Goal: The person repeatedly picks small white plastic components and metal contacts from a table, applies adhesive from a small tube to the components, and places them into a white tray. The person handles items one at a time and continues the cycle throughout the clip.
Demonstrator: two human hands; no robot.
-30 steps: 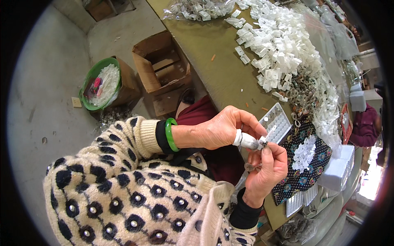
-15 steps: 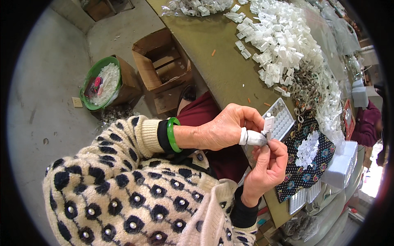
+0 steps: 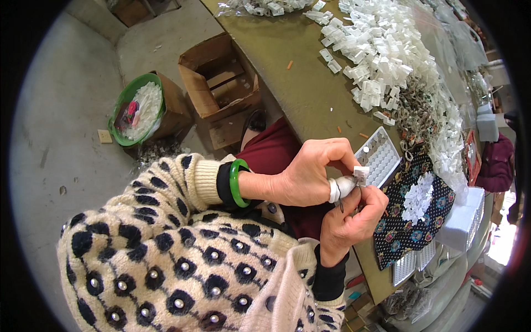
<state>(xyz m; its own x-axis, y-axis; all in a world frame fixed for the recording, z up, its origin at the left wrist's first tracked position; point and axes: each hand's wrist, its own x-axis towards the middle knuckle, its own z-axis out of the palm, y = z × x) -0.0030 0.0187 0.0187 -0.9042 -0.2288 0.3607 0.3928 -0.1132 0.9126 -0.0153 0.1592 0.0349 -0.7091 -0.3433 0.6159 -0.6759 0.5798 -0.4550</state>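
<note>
My left hand, a green bangle at its wrist, pinches a small white plastic piece between its fingertips. One of its digits wears a white wrap tied with dark thread. Just below the piece, my right hand is closed, thumb and forefinger pressed together against the piece's lower end; what lies between them is hidden. Beyond both hands, on the table, is a white tray with rows of small round hollows. To its right a dark patterned cloth carries a heap of small white parts.
A large pile of clear-white plastic pieces covers the table's far side, beside tangled small metal-looking parts. White stacked trays stand at the right. On the floor are an open cardboard box and a green-rimmed basket.
The white piece has been tilted and looks shorter from here. My left hand has turned slightly, and my right hand has shifted a little left and up. The view has moved slightly.
</note>
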